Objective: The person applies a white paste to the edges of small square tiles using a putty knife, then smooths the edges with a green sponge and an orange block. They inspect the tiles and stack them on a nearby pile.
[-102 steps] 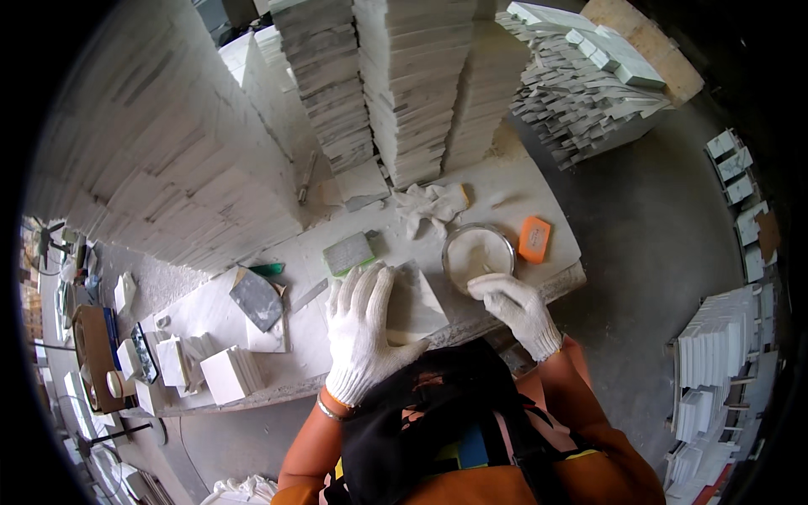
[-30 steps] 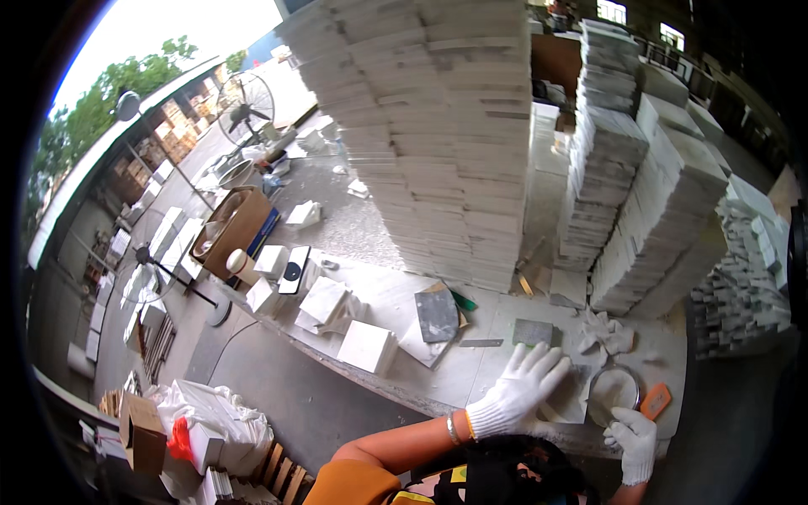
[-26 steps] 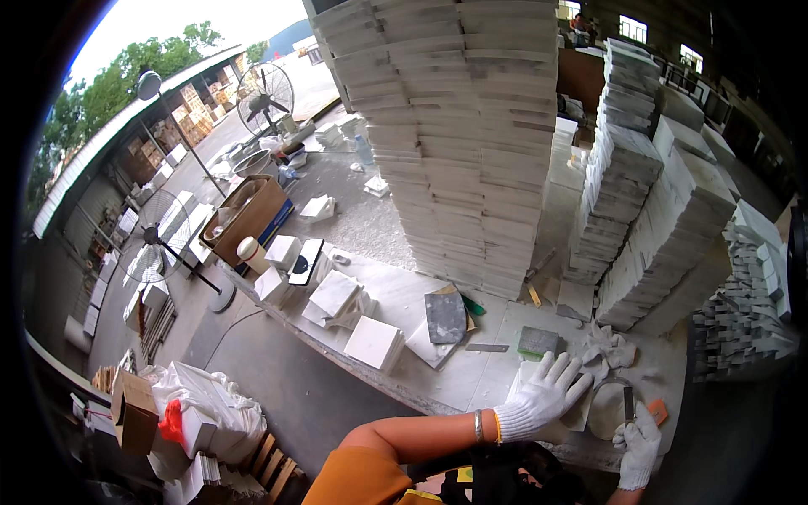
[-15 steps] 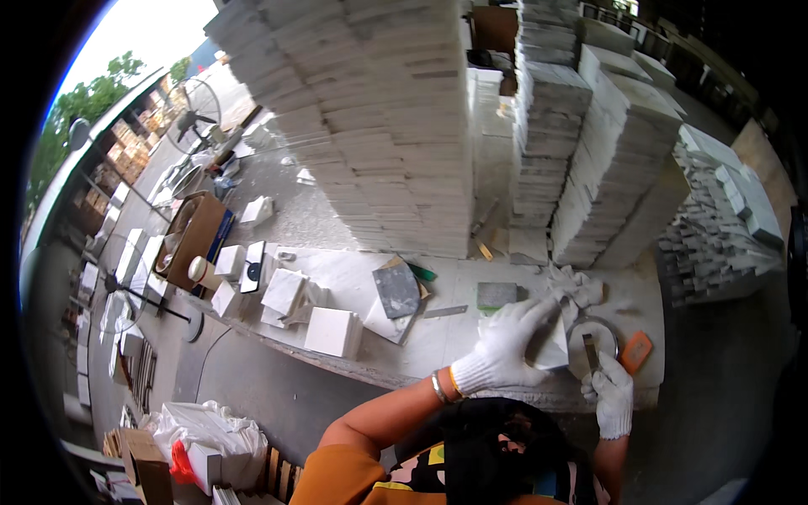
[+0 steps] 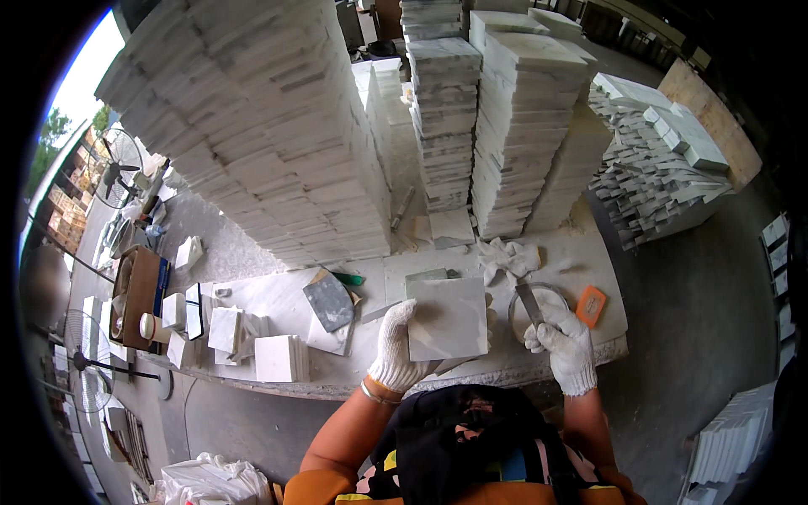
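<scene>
My left hand (image 5: 392,352), in a white knit glove, holds a square white marble tile (image 5: 449,318) by its left edge. The tile's broad face is turned up toward me above the near part of the worktable. Gloved as well, my right hand (image 5: 566,352) grips a putty knife (image 5: 529,304) with a flat metal blade. The blade is over a round dish (image 5: 514,318) with a metallic rim, right of the tile. Partly behind the tile lies a grey block (image 5: 427,275). A crumpled white glove or cloth (image 5: 508,257) rests beyond the dish.
An orange box-like piece (image 5: 591,306) lies right of the dish. Dark slabs (image 5: 329,303), small white tile stacks (image 5: 279,359), a phone (image 5: 194,311) and a cup (image 5: 152,327) stand left on the worktable (image 5: 337,373). Tall marble stacks (image 5: 252,143) rise behind. A fan (image 5: 82,360) stands at left.
My view has swung right, so the scene sits further left. My left hand has turned the tile from a slant to face me. The putty knife stays in my right hand.
</scene>
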Motion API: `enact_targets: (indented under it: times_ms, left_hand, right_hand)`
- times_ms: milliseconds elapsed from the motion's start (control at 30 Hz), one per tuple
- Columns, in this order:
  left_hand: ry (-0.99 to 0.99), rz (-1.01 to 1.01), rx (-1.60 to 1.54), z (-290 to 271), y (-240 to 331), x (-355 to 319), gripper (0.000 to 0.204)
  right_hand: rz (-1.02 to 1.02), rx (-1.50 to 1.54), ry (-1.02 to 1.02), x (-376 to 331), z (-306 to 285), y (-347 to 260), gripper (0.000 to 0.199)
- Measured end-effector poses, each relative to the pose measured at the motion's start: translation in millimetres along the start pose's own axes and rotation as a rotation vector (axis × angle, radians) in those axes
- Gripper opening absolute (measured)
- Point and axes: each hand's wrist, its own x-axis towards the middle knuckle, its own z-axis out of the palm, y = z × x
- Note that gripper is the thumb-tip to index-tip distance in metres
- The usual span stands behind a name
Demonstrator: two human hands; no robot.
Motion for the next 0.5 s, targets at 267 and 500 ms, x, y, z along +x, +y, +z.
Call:
enact_targets:
  times_ms: [267, 500]
  left_hand:
    - [0.285, 0.116, 0.793, -9, 10, -12, 0.062]
    - [0.100, 0.031, 1.207, -15, 33, 4, 0.064]
  right_hand:
    - [-0.033, 0.006, 0.053, 9, -6, -1, 0.016]
    - [-0.170, -0.146, -0.080, 18, 6, -28, 0.015]
